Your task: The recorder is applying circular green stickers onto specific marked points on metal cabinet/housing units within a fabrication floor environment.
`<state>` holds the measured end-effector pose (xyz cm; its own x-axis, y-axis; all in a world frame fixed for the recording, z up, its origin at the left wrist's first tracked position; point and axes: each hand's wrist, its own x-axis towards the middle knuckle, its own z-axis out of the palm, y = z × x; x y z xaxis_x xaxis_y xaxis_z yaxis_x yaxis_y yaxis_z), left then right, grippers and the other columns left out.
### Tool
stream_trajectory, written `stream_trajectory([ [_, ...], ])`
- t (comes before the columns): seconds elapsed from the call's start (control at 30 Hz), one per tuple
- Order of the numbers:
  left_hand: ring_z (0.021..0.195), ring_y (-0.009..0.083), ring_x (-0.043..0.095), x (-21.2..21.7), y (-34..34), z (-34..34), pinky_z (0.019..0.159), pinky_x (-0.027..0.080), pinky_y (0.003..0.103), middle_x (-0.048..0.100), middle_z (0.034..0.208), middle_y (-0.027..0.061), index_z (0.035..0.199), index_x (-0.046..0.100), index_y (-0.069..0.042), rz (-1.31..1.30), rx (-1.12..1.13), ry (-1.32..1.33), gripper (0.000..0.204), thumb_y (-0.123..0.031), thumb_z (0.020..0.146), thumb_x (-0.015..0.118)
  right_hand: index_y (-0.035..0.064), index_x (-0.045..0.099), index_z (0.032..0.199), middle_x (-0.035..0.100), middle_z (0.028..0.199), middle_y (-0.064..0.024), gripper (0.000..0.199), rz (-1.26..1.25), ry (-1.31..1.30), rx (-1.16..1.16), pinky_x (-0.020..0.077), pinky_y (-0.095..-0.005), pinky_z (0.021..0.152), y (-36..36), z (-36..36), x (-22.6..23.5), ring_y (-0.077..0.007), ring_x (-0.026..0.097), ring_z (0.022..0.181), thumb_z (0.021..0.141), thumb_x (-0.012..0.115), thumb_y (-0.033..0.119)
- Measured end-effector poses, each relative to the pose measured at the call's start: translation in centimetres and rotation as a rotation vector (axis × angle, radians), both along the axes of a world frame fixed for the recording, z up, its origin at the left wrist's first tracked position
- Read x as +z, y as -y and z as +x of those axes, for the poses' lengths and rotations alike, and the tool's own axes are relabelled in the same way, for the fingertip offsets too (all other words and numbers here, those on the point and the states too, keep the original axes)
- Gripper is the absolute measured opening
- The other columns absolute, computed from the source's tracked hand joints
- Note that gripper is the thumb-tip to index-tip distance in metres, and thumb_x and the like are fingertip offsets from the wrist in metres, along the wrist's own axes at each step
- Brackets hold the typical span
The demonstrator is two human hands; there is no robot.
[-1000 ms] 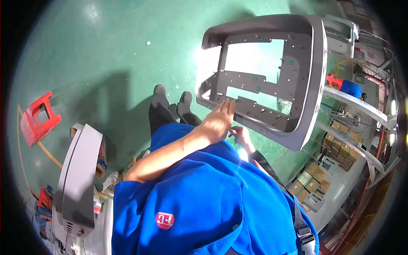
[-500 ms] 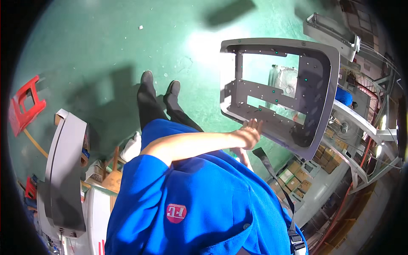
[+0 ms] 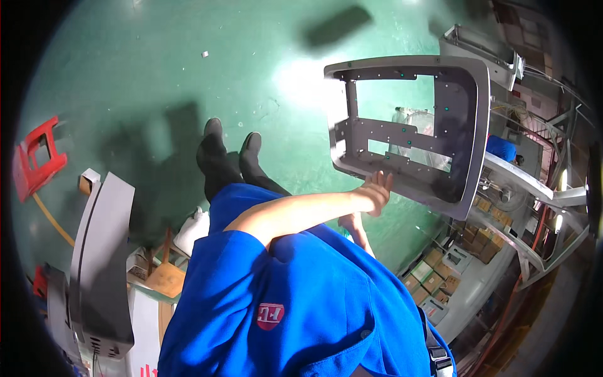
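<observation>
A large grey housing frame [image 3: 380,131] with rounded corners, rectangular cutouts and several small studs stands in front of me to the right. My left hand [image 3: 375,193] reaches across my body to the frame's near lower edge. Its fingers are outstretched and overlap the rim; whether they touch it I cannot tell. Below it, my right hand [image 3: 353,224] is partly covered by the left arm, with its fingers mostly hidden. A small green-white bit shows beside that hand, too little to name.
To the left are a red plastic stool [image 3: 44,157], a long grey curved panel [image 3: 107,257] and a wooden stool [image 3: 166,279]. At the right, cardboard boxes [image 3: 433,276] sit by a metal structure [image 3: 521,176]. Another person's blue clothing [image 3: 501,148] shows behind the frame.
The frame's right side has shifted slightly left and up in view. My left hand has moved slightly right, fingers still outstretched. The black strap's loose end near my right hand has gone from sight.
</observation>
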<state>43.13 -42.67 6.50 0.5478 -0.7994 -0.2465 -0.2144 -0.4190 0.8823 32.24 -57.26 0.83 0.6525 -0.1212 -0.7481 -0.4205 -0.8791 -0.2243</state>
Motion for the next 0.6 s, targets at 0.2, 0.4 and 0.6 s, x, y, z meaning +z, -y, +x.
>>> stream_trajectory([
  [0.2,0.137,0.0444,0.018,-1.4,1.6,-1.7,0.112,0.022,0.047,0.014,0.144,0.0375,0.144,-0.001,0.008,-0.081,0.051,-0.006,0.091,-0.006,0.073,0.055,0.0025,0.068,0.093,0.069,0.072,-0.0093,0.019,-0.002,0.074,-0.015,0.0491,-0.0323,0.049,1.0,-2.4,0.6,-0.0167,0.058,0.048,0.086,0.059,0.019],
  [0.4,0.139,0.0397,0.016,-0.8,0.8,-1.9,0.112,0.025,0.039,0.014,0.146,0.0337,0.146,0.002,0.002,-0.112,0.157,-0.063,0.093,-0.009,0.072,0.059,0.0006,0.07,0.092,0.07,0.073,-0.0095,0.018,0.169,0.524,0.227,0.0485,-0.0295,0.052,3.8,-2.9,0.0,-0.0123,0.062,0.057,0.086,0.061,0.015],
  [0.6,0.127,0.0246,0.042,-4.9,-6.1,-4.2,0.106,0.032,0.034,0.047,0.134,0.0176,0.137,0.036,0.003,-0.643,0.626,-0.495,0.065,-0.024,0.086,0.066,0.0064,0.067,0.106,0.068,0.073,-0.0037,0.023,0.465,0.639,-0.141,0.04,-0.0215,0.043,-5.1,3.1,10.0,-0.0042,0.052,0.052,0.085,0.064,0.013],
])
